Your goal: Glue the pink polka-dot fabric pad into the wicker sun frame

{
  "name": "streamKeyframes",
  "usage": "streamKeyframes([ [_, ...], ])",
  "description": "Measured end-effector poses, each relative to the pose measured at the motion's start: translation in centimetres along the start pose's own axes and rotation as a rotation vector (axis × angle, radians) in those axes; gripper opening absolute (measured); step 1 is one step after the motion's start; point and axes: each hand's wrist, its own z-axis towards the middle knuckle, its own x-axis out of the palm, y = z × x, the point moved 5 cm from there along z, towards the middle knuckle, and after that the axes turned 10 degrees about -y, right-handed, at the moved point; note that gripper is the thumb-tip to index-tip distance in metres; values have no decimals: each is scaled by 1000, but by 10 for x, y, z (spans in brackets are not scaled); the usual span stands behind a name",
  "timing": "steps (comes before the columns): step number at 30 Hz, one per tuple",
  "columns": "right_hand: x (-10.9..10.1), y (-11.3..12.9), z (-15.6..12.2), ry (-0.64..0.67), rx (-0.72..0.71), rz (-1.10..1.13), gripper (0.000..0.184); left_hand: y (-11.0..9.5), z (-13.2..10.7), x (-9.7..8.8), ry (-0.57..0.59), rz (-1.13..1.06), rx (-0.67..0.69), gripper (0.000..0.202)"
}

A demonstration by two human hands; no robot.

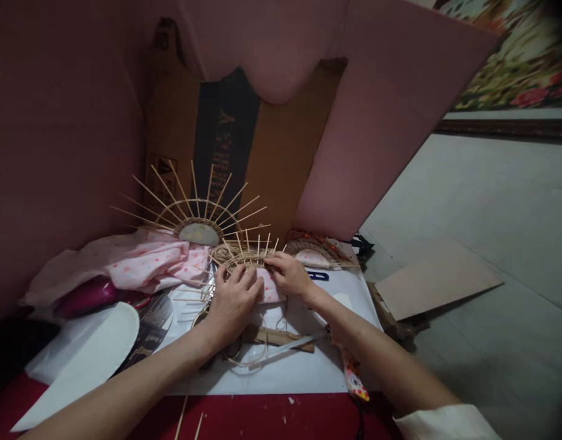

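Note:
My left hand [237, 302] lies over the left side of a half-round woven piece [244, 260], fingers bent and pressed on it. Thin sticks fan out from this piece, twine runs between them, and pink dotted cloth [268, 287] covers its middle. At its upper right edge, my right hand [290, 278] pinches the woven rim between sticks. A loose strand of twine [265, 330] hangs below the piece. Behind it stands a larger half-round frame [198, 232] with long spread sticks. Part of the held piece is hidden under my fingers.
Pink dotted cloth [157, 260] and a magenta object [88, 296] lie left, near a white half-disc [93, 354]. A cardboard strip [281, 337], a translucent stick [285, 349] and a patterned handle [353, 376] lie in front. Another woven half-round [315, 256] sits right. Cardboard [281, 159] stands behind.

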Motion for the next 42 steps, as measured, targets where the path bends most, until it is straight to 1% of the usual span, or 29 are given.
streamKeyframes([
  [3,-10,-10,3,-29,70,33,38,1,0,-1,6,5,5,21],
  [7,-24,-24,1,-94,185,13,39,1,1,-3,-2,9,19,22],
  [9,-24,-25,-3,-74,205,11,38,1,1,-3,-6,13,31,22],
  [13,-16,-21,-12,-5,194,-1,38,1,0,-1,11,17,51,23],
  [16,-13,-21,-13,3,196,-40,41,1,0,2,26,30,72,24],
  [20,-13,-23,-11,-3,206,-88,44,0,0,2,15,46,74,24],
  [24,-15,-18,-10,-16,194,-127,41,0,0,1,0,40,49,24],
  [28,-16,-7,-9,-44,145,-149,36,0,-1,0,-6,41,42,23],
  [31,-9,2,-5,-14,55,-108,33,1,0,0,-18,37,47,24],
  [34,2,4,-1,13,-13,-73,30,1,2,-1,-35,15,52,23],
  [38,11,1,2,-10,-28,-63,31,1,4,-3,-21,-21,50,21],
  [42,13,1,1,-21,-23,-67,33,2,6,-3,-14,-21,42,23],
])
